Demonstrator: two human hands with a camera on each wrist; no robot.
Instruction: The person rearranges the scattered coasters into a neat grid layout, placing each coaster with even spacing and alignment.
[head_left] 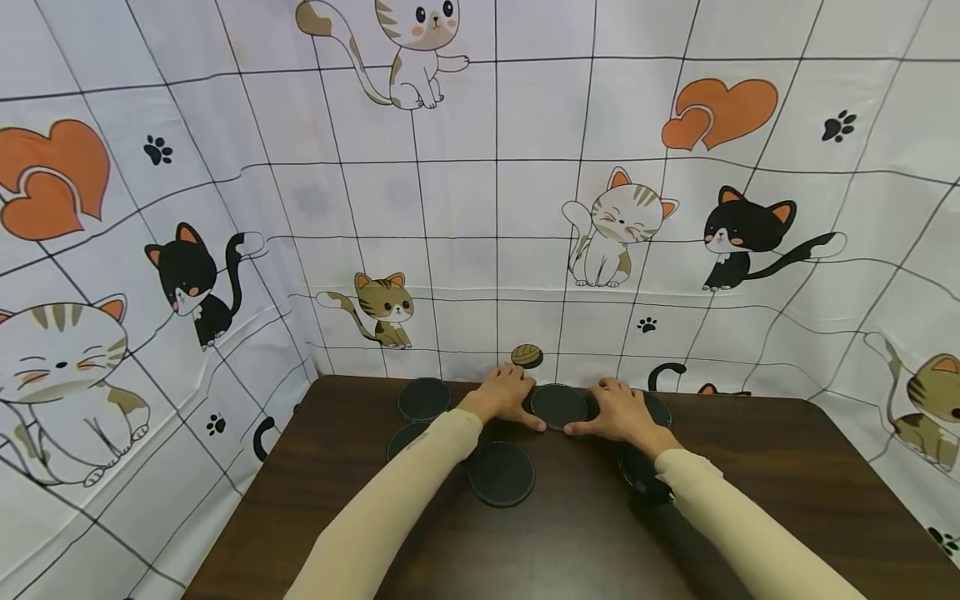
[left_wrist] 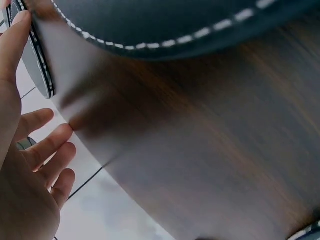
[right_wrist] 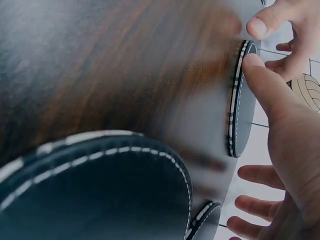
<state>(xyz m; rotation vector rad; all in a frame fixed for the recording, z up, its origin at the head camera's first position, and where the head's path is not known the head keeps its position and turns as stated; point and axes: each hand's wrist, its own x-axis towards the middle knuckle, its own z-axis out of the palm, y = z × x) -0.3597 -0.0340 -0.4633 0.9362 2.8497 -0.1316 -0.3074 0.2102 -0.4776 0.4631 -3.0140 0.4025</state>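
Note:
Several round dark coasters with pale stitched edges lie on the brown table. One coaster (head_left: 558, 406) sits at the far edge between my hands. My left hand (head_left: 501, 397) is at its left side, thumb by its near rim and fingers spread towards the wall cloth. On the other side, my right hand (head_left: 621, 411) has its thumb tip at the same coaster's (right_wrist: 243, 112) rim, its other fingers apart. Whether either thumb presses on it, I cannot tell. A nearer coaster (head_left: 502, 473) lies below my left hand; another coaster (right_wrist: 115, 195) shows large in the right wrist view.
Two coasters, a back one (head_left: 424, 400) and one partly under my left sleeve (head_left: 407, 436), lie at left. A further coaster (head_left: 658, 408) is half hidden behind my right hand. White cat-print cloth (head_left: 457, 200) rises behind the table (head_left: 570, 533).

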